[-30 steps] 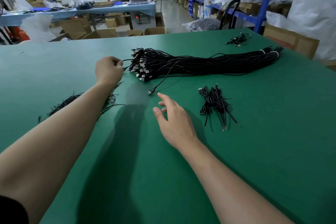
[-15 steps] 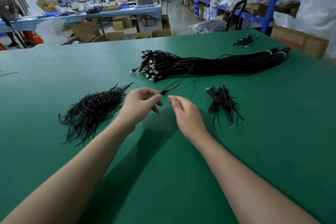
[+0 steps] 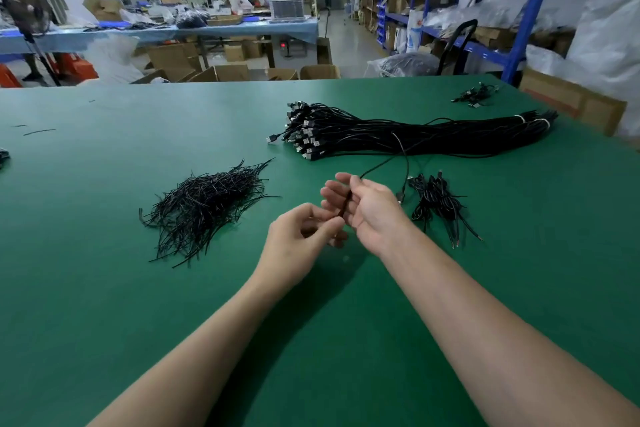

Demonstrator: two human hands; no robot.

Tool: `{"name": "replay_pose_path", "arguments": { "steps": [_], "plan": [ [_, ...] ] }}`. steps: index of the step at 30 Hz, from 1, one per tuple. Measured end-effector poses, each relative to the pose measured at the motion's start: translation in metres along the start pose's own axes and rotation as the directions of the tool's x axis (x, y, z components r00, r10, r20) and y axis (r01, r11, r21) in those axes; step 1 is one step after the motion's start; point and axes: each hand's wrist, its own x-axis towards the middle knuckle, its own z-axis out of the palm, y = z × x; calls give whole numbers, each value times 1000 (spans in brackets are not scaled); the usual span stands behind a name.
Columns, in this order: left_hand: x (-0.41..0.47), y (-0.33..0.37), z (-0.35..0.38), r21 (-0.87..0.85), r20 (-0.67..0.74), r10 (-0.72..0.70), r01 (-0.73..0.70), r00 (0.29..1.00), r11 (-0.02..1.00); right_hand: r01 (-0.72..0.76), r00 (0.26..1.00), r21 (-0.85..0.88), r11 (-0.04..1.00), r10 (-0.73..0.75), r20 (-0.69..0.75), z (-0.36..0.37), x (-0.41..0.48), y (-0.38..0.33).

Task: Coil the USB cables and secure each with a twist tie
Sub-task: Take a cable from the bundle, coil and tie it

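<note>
- A long bundle of black USB cables point(image 3: 433, 139) lies crosswise on the green table point(image 3: 104, 288), beyond both hands.
- A heap of black twist ties point(image 3: 204, 204) sits to the left, nearer the left hand point(image 3: 298, 239).
- One loose black cable point(image 3: 347, 200) runs away toward the bundle. The right hand point(image 3: 372, 211) grips it higher up and the left hand pinches its near end.

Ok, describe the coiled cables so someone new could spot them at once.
On the green table, a long bundle of straight cables lies across the far side. Just nearer, right of the right hand holding a single cable, sit the coiled cables: short hanks, unlike the loose twist-tie pile at left.
</note>
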Motion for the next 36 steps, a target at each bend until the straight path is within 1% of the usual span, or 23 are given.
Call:
{"name": "replay_pose_path", "arguments": {
  "steps": [3, 4, 5, 7, 9, 10, 11, 12, 14, 15, 16, 18, 19, 20, 22, 23, 24, 26, 28, 30, 32, 34, 36],
  "plan": [
    [3, -3, -12, -187, -103, -129, 109, 986, 976, 55, 998, -127, 990, -54, 13, 18, -7, -12],
    [3, -6, -17, -217, -139, -162, 130, 977, 968, 61, 997, -178, 982, -51, 56, 24, -11, -14],
    [4, -9, -21, -221, -166, -157, 119, 973, 968, 59, 992, -223, 973, -33, 120, 30, -17, -16],
    [5, -12, -25, -186, -179, -95, 62, 979, 981, 47, 963, -298, 954, 36, 268, 43, -31, -12],
    [9, -14, -19, -105, -175, -62, 44, 983, 993, 53, 921, -382, 923, 103, 376, 54, -43, -5],
    [11, -13, -16, -59, -179, -79, 69, 981, 996, 64, 906, -424, 904, 126, 404, 57, -47, -2],
    [10, -12, -15, -65, -148, -92, 84, 985, 994, 76, 897, -462, 883, 142, 419, 59, -50, -1],
    [9, -9, -17, -51, -127, -73, 67, 989, 996, 85, 891, -497, 864, 157, 426, 59, -53, 1],
    [0, 1, -20, -9, -154, 113, -116, 982, 993, 70, 876, -552, 831, 213, 433, 56, -58, 1],
    [-3, 1, -25, -4, -157, 235, -238, 959, 971, 50, 861, -572, 818, 254, 440, 52, -60, 0],
    [-8, 6, -30, 9, -143, 318, -320, 937, 947, 30, 839, -591, 806, 301, 453, 49, -63, -2],
    [-11, 12, -34, 1, -80, 432, -433, 898, 901, 2, 764, -645, 764, 415, 494, 42, -68, -5],
    [-10, 15, -34, -10, -57, 453, -455, 890, 891, -2, 707, -681, 732, 483, 517, 40, -71, -7],
    [-8, 17, -33, 28, -51, 486, -486, 872, 874, 3, 638, -718, 696, 551, 537, 38, -74, -7],
    [-3, 18, -31, 211, -121, 588, -558, 800, 803, 36, 488, -780, 625, 670, 559, 37, -80, -6],
    [-1, 15, -32, 265, -190, 599, -547, 778, 794, 57, 429, -800, 598, 709, 560, 35, -83, -4],
    [2, 14, -35, 267, -276, 562, -500, 780, 824, 76, 393, -812, 578, 731, 557, 33, -85, -2],
    [6, 10, -46, 236, -415, 480, -418, 773, 877, 86, 384, -827, 555, 748, 542, 27, -86, -1],
    [8, 7, -54, 306, -454, 493, -390, 742, 869, 71, 418, -830, 554, 738, 529, 18, -86, -5],
    [9, 6, -52, 477, -400, 571, -370, 716, 797, 50, 460, -820, 570, 716, 525, 10, -84, -9],
    [10, 4, -43, 605, -313, 612, -344, 726, 718, 7, 486, -794, 608, 692, 534, 3, -83, -13],
    [9, -2, -36, 637, -237, 605, -348, 760, 688, -29, 496, -764, 644, 673, 548, 0, -84, -15],
    [9, -8, -33, 565, -161, 552, -382, 818, 731, -58, 522, -741, 669, 653, 549, 0, -87, -18]
  ]
}}
